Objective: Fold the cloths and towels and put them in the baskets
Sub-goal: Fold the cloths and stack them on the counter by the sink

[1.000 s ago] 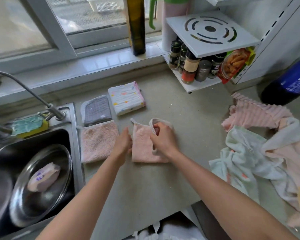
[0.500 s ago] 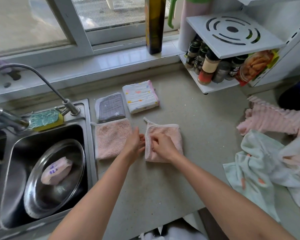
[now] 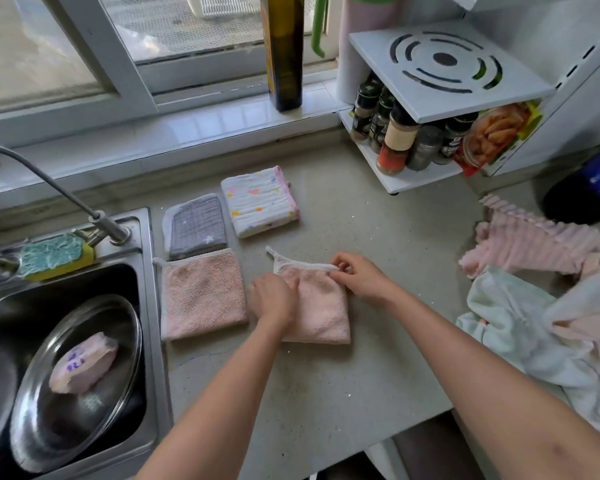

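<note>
A folded pink cloth (image 3: 321, 310) lies on the grey counter (image 3: 378, 237) in front of me. My left hand (image 3: 274, 299) rests on its left side with fingers fairly flat. My right hand (image 3: 357, 277) pinches the cloth's white-trimmed top edge near the right corner. Three folded cloths lie to the left: a pink one (image 3: 203, 294), a grey one with stars (image 3: 196, 225) and a white one with coloured dots (image 3: 260, 200). An unfolded heap lies at the right: a ribbed pink towel (image 3: 530, 242) and a pale green cloth (image 3: 510, 327). No basket is in view.
A steel sink (image 3: 146, 306) at the left holds a metal lid (image 3: 77, 386) and a wrapped item. A faucet (image 3: 49, 188) and sponge (image 3: 56, 256) sit behind it. A white spice rack (image 3: 440, 95), a dark bottle (image 3: 284, 53) on the sill and a blue-labelled bottle (image 3: 586, 188) stand at the back.
The cloth's upper part has been folded down flat. My right hand moved from the cloth's left edge to its top right edge; my left hand now lies on the cloth.
</note>
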`<state>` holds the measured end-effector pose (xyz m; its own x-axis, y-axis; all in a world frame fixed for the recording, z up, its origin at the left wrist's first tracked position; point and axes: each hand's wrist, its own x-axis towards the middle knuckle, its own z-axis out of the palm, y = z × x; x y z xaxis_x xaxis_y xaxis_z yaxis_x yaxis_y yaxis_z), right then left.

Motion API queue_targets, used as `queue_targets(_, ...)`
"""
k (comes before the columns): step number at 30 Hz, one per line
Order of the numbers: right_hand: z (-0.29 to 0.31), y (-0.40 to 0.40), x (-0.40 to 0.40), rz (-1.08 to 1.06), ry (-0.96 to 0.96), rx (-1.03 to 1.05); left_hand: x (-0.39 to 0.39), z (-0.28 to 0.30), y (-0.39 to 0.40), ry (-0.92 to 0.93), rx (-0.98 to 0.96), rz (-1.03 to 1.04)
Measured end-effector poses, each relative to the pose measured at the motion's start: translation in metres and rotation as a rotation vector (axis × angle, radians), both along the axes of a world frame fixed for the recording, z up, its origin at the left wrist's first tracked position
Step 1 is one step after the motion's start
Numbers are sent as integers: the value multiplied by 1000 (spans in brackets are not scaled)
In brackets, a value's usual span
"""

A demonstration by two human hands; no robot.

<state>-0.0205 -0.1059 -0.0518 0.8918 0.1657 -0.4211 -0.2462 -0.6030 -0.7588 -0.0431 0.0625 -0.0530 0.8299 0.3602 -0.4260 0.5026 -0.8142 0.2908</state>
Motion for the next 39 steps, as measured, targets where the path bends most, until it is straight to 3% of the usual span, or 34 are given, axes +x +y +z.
queue_targets(3, 8, -3, 3, 26, 62, 39, -2, 0, -1, -63, -16, -58)
queue_targets(6, 18, -14, 8, 29, 103, 48, -5, 1, 4, -94, -250, -125)
queue_targets(11, 40, -38, 16, -115, 196, 291, 6, 19, 18, -106, -304, -198)
queue_targets(16, 53, -30, 15, -474, 187, 443, 16, 47, 6, 44, -458, -53)
queue_targets(18, 59, -20, 8, -538, 230, 636, 16, 53, 7, 132, -565, 71)
queue_targets(20, 68, -13, -4, -485, 296, 854, 17, 58, 13, 181, -722, 175)
queue_targets(22, 77, -10, -18, -328, 316, 920, 18, 63, 23, 180, -774, 211)
queue_targets(25, 84, -2, -35, -75, 203, 749, 19, 73, 33, 203, -851, 196)
queue_targets(29, 91, 17, -41, -53, -52, 466, 20, 74, 42, 202, -837, 251)
queue_targets(34, 98, 24, -42, 166, -463, 20, 9, 82, 49, 208, -786, 286)
queue_targets(37, 102, 21, -47, 432, -537, -321, 8, 87, 55, 62, -662, 323)
queue_targets(39, 100, 22, -52, 464, -560, -328, 9, 90, 57, -41, -595, 295)
